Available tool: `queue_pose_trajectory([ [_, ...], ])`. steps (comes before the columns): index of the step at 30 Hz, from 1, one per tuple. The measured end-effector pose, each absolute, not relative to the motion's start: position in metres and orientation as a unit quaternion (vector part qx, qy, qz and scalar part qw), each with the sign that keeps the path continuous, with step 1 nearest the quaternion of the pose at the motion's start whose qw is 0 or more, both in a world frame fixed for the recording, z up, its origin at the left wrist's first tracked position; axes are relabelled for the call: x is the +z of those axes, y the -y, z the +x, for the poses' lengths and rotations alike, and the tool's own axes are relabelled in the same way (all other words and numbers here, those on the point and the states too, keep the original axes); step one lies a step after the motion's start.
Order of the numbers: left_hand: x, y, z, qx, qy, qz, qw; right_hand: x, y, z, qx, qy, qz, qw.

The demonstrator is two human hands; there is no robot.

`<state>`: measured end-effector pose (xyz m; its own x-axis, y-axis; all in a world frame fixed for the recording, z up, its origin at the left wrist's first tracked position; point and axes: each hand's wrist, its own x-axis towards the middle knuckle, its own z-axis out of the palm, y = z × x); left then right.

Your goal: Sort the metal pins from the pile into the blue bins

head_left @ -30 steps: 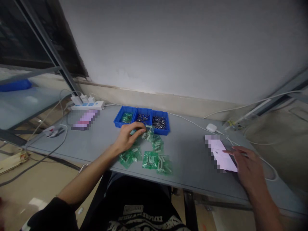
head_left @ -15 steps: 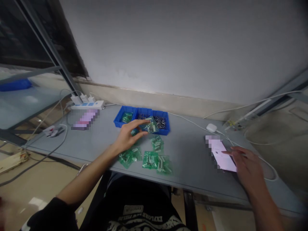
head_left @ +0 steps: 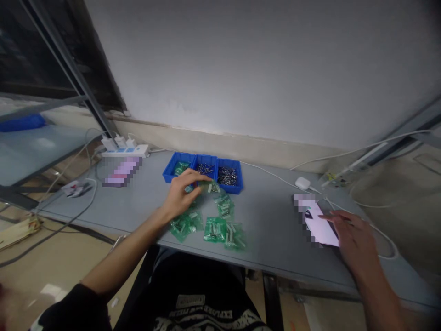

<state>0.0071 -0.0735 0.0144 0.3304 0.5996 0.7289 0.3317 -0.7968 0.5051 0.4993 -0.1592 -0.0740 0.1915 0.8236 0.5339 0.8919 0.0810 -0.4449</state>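
My left hand (head_left: 182, 192) pinches the edge of a small clear-green plastic bag (head_left: 213, 187) with pale and metal parts inside. The bag hangs just in front of the blue bins, above other similar bags. Closest below it is a green bag (head_left: 224, 206); nearer the table's front edge lie more green bags, among them one in the middle (head_left: 215, 229), one to its right (head_left: 236, 236) and some at the left (head_left: 186, 224). At the right, my right hand (head_left: 356, 236) has its index finger stretched over a phone (head_left: 322, 230) with a lit screen, with nothing held.
Three joined blue bins stand at the back: green bags fill part of the left bin (head_left: 168, 172), metal pieces the middle and right bin (head_left: 237, 187). A power strip (head_left: 141, 150), a second phone (head_left: 123, 172), a white earphone case (head_left: 302, 183) and loose cables lie around.
The bag in my left hand has dipped and tilted flatter, uncovering more of the right bin. The phone screen shows a different picture under my nearly still right hand.
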Motion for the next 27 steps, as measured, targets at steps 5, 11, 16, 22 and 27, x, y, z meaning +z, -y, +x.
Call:
queue_pose_trajectory([
  [5,0.013,0.073,0.007,0.497,-0.282,0.815,0.101,-0.072,0.161,0.498,-0.050,0.635,-0.669,0.383],
  [11,0.016,0.073,0.009,0.507,-0.282,0.809,0.090,-0.071,0.162,0.496,-0.054,0.638,-0.663,0.388],
  [16,0.011,0.075,0.010,0.494,-0.329,0.789,0.158,-0.070,0.162,0.495,-0.045,0.638,-0.671,0.375],
  [22,0.002,0.076,0.010,0.515,-0.326,0.767,0.201,-0.071,0.161,0.497,-0.046,0.639,-0.667,0.379],
  [27,0.007,0.077,0.009,0.519,-0.317,0.773,0.180,-0.072,0.160,0.497,-0.046,0.637,-0.672,0.375],
])
